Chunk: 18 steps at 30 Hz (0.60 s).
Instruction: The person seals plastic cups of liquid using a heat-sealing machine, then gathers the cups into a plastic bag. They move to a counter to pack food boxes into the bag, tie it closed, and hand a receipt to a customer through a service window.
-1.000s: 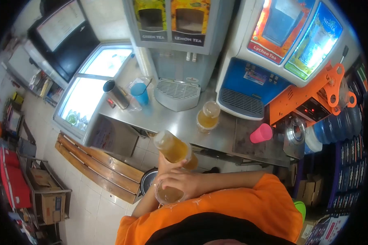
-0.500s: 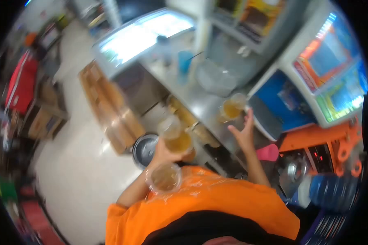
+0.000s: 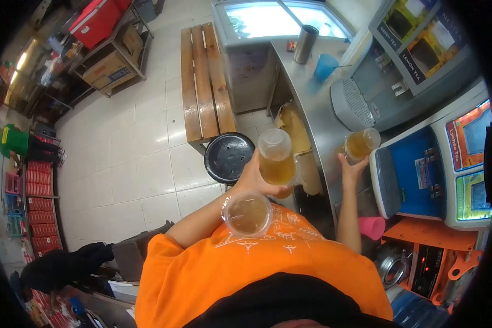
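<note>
My left hand (image 3: 252,177) is wrapped round a clear lidded cup of amber drink (image 3: 277,164), held in front of my orange shirt. Another clear cup with a pale brown drink (image 3: 247,214) shows just below that hand, near my wrist; what supports it is hidden. On the right, my right hand (image 3: 353,167) has its fingers closed on a cup of amber drink (image 3: 359,144) at the edge of the steel counter (image 3: 311,93). That cup leans to the right, its domed top toward the blue dispenser.
Blue cup (image 3: 326,66) and steel tumbler (image 3: 306,44) stand on the counter's far end. A grey drip tray (image 3: 352,104), blue dispenser (image 3: 415,169) and pink cup (image 3: 372,227) are at right. Wooden bench (image 3: 205,82) and black stool (image 3: 229,157) stand left. Two people are at far left.
My view has turned, and the scene is sharper. My right hand, open beside the cup before, has closed on it. My left hand still holds its cup.
</note>
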### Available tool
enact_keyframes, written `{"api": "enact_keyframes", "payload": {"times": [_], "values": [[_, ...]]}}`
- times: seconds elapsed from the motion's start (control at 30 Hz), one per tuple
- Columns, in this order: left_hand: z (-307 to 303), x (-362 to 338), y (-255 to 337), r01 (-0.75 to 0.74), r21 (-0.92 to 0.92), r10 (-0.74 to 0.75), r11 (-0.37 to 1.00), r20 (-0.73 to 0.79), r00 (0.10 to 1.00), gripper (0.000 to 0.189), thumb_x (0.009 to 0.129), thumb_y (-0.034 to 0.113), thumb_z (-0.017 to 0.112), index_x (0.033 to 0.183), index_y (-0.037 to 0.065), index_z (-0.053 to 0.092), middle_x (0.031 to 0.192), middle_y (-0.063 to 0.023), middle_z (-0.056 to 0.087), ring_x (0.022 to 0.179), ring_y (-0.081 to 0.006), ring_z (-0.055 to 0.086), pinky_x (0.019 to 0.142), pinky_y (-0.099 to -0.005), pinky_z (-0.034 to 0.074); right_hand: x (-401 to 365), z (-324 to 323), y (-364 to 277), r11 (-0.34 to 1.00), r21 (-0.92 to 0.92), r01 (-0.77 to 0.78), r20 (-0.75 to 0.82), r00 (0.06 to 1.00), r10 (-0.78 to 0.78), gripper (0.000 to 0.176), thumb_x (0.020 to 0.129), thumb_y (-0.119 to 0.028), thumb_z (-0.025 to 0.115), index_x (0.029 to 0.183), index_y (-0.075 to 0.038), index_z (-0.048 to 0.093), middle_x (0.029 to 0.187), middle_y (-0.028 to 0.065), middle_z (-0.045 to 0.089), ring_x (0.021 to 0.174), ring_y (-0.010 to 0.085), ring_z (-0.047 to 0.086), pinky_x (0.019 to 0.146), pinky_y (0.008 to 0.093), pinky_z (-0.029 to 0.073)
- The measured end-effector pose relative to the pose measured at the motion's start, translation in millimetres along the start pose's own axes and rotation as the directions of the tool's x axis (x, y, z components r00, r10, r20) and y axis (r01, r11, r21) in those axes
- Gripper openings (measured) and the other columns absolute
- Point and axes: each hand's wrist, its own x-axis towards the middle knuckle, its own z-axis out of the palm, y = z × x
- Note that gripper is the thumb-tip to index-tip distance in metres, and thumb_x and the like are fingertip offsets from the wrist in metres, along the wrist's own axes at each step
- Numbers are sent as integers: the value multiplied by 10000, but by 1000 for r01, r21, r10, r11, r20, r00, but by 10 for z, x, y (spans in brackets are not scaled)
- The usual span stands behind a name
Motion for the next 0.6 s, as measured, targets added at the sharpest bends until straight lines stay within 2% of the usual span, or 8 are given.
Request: {"api": "enact_keyframes", "payload": {"times": [0.07,0.2,0.3,0.37,0.47,0.5,0.53,0.6], "values": [[-17,-54,66,42,65,-42,997,-6,999,979,521,279,838,1312,58,306,1225,-134,493,1173,-252,478,1008,-371,352,16,87,-75,999,-45,23,-136,990,-29,1122,610,-260,829,1409,20,93,1425,257,203,1315,371,271,1097,422,218],[-42,-152,49,59,3,-59,998,-55,997,979,517,271,838,1312,66,306,1224,-134,494,1177,-258,475,1011,-371,348,103,171,-85,992,-2,124,-203,972,-121,1139,604,-250,833,1411,14,74,1426,255,209,1316,381,269,1095,424,226],[-65,-212,-4,82,30,-79,996,-102,992,976,512,268,840,1307,72,309,1223,-137,492,1181,-265,472,1015,-372,343,135,197,-109,996,-5,94,-224,970,-93,1058,621,-228,826,1399,14,150,1392,239,298,1277,367,345,1075,420,271],[-107,-246,-4,70,16,-67,997,-111,992,1034,517,312,860,1339,72,281,1234,-101,470,1194,-227,442,1015,-377,337,177,254,-47,999,2,53,-279,959,-50,954,632,-212,821,1365,16,254,1339,217,387,1223,346,424,1038,415,334],[-186,-311,-33,44,-10,-45,999,-158,986,1019,528,296,857,1339,75,281,1230,-95,473,1189,-220,445,1009,-376,343,244,289,-13,992,49,113,-312,946,-92,962,615,-213,832,1359,11,265,1318,216,410,1200,343,449,1022,413,359],[-214,-328,-27,31,-2,-31,1000,-183,983,1019,528,296,857,1339,75,281,1230,-95,473,1189,-220,445,1009,-376,343,315,326,58,988,-43,147,-364,919,-153,940,605,-223,842,1331,17,294,1274,219,447,1150,349,492,981,421,404],[-248,-355,-19,62,23,-57,998,-193,980,1015,534,296,857,1340,76,281,1228,-93,473,1187,-217,445,1006,-376,345,382,352,147,985,-25,168,-353,921,-166,940,605,-223,842,1331,17,294,1274,219,447,1150,349,492,981,421,404],[-314,-408,-65,86,58,-71,995,-231,970,1011,539,296,858,1341,78,281,1227,-92,473,1184,-214,445,1002,-377,348,493,428,356,982,-54,182,-472,862,-186,898,590,-230,854,1279,26,338,1223,221,485,1109,360,519,942,440,436]]}}
